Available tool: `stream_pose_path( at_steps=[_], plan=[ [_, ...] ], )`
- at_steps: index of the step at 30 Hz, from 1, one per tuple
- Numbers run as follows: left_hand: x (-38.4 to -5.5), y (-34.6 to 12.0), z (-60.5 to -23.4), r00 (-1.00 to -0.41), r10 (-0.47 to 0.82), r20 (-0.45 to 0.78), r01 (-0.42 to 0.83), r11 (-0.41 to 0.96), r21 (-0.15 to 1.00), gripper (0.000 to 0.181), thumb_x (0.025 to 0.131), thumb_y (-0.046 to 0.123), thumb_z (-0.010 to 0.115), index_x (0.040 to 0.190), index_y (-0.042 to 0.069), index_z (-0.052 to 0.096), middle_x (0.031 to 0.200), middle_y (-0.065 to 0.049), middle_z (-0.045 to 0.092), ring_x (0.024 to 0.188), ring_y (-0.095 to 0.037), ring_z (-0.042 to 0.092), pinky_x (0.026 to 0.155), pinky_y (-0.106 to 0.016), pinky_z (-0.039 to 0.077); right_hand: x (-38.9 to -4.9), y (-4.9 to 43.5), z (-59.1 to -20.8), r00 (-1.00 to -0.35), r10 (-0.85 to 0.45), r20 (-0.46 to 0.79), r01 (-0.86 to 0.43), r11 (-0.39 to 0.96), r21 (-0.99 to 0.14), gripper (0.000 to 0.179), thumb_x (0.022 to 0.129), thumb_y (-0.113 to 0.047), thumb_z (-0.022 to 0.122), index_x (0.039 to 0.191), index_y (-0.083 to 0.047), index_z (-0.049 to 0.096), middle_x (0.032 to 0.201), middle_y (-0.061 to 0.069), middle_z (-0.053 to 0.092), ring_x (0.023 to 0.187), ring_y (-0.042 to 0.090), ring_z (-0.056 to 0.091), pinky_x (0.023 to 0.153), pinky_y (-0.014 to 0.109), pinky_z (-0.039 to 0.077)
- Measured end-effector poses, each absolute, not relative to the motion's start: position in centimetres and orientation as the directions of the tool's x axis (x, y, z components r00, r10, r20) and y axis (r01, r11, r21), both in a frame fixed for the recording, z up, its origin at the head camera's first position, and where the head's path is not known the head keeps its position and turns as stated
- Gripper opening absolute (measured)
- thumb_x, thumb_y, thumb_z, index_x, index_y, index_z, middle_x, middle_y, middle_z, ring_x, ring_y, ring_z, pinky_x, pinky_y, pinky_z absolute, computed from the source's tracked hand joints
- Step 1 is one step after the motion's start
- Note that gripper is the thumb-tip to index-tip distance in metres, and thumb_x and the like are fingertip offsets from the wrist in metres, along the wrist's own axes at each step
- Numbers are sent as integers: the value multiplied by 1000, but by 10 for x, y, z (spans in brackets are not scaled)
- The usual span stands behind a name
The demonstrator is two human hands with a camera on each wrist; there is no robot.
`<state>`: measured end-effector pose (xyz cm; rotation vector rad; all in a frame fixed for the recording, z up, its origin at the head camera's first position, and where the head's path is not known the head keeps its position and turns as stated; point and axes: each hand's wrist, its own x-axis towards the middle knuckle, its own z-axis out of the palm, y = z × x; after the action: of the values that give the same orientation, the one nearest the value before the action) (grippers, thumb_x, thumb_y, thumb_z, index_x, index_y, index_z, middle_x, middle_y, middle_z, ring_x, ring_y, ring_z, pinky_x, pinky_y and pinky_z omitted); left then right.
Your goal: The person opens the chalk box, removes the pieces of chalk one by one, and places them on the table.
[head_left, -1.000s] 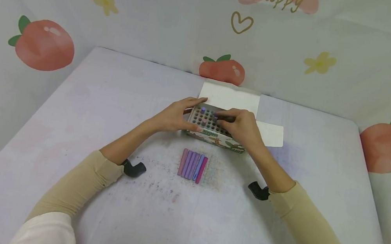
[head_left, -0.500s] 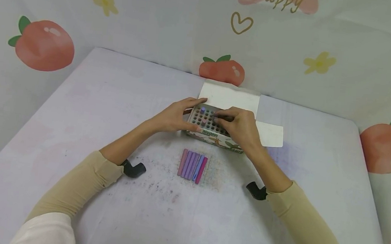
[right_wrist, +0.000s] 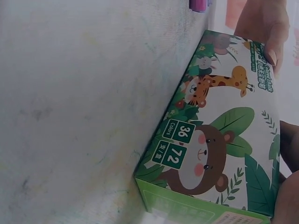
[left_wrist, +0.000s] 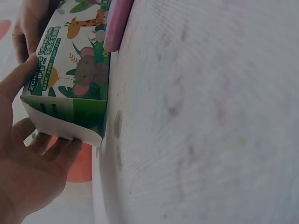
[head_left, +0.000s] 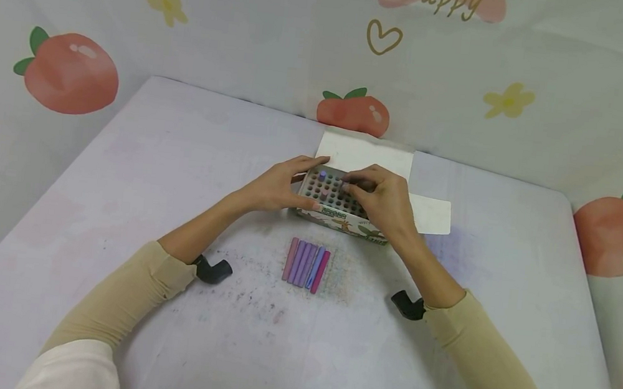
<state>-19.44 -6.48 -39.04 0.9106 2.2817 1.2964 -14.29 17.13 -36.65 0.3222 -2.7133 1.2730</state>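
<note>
A printed chalk box stands open on the table, its top a grid of round holes. In the head view, a purple chalk stick and a pink one poke up from the holes. My left hand grips the box's left end, thumb on the front rim; in the left wrist view its fingers lie against the white side flap. Over the holes, my right hand pinches a chalk stick, mostly hidden by the fingertips. The right wrist view shows the animal-printed box front beside that hand.
A row of several pink, purple, blue and magenta chalk sticks lies in front of the box. The lid leans back behind it, and a white flap sticks out right. Chalk smudges mark the table.
My right hand has shifted slightly left over the holes, and its knuckles have risen a little. The left hand, the box and the row of chalk stay where they were.
</note>
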Motion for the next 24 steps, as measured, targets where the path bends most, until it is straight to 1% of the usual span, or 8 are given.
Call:
stream_pose_path(
  at_steps=[3,8,14,18,24],
  plan=[
    [-194,-65,-390,-727,687,5,354,368,860,90,84,26,82,158,20,30,153,-9,36,142,-25,34,116,-38,33,-142,171,-364,-965,-140,220,-259,608,-750,14,89,-11,75,102,-8,78,97,3,70,84,16,68,72,31,56],
    [-194,-65,-390,-726,688,8,353,363,862,90,83,26,82,158,20,31,151,-9,38,140,-24,37,116,-38,33,-142,171,-358,-966,-123,228,-257,568,-782,16,89,-10,75,105,-5,75,102,7,70,87,21,71,75,32,59],
    [-195,-65,-391,-726,688,8,353,363,862,91,83,26,82,158,20,31,152,-9,37,140,-24,37,116,-37,33,-144,172,-354,-983,-85,164,-184,546,-818,21,90,-13,75,109,-6,75,105,8,71,90,21,71,74,29,58],
    [-195,-65,-391,-725,689,6,349,361,865,91,83,26,82,158,19,31,151,-9,38,139,-24,38,117,-37,32,-144,172,-353,-988,-76,136,-155,532,-832,21,90,-13,75,110,-6,75,105,7,71,90,21,71,75,27,58],
    [-194,-65,-391,-723,691,8,350,357,866,91,83,24,82,158,18,31,150,-10,39,139,-24,38,117,-37,32,-145,171,-353,-987,-97,126,-157,489,-858,18,94,-16,70,109,-6,71,104,9,71,91,22,71,77,31,57]
  ],
)
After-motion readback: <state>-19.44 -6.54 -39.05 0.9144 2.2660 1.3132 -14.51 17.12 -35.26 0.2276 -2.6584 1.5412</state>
